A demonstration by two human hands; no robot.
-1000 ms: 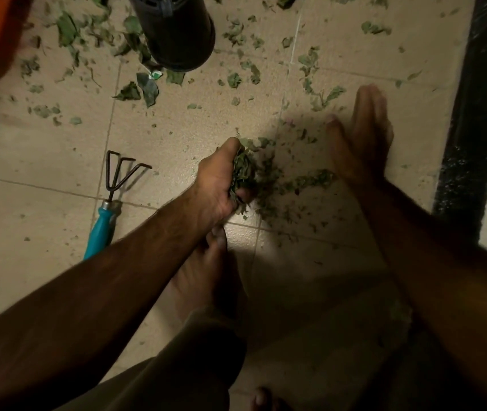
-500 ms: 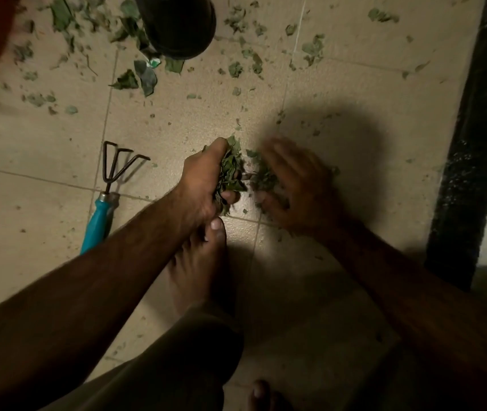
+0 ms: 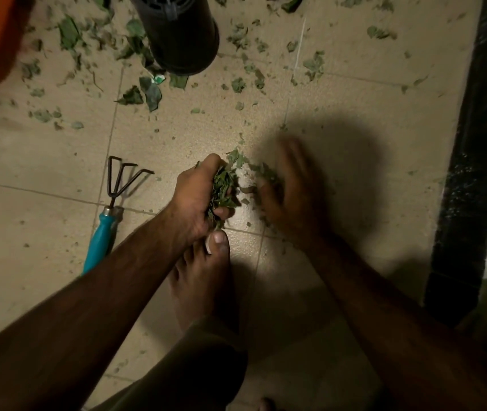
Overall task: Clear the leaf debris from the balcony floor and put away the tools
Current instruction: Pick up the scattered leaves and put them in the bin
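Leaves are sitting clenched in the left hand; at its 3 o'clock, the blurred right hand is hovering flat-fingered.

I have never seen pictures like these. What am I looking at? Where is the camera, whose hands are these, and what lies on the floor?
There is no machine here. A person wears a camera on the head, so it looks down at their own hands and a bare foot. The left hand grips a bunch of leaves. The right hand, blurred, is open beside them. On the tiled floor lie loose leaves, a hand rake with a blue handle, and a black pot.
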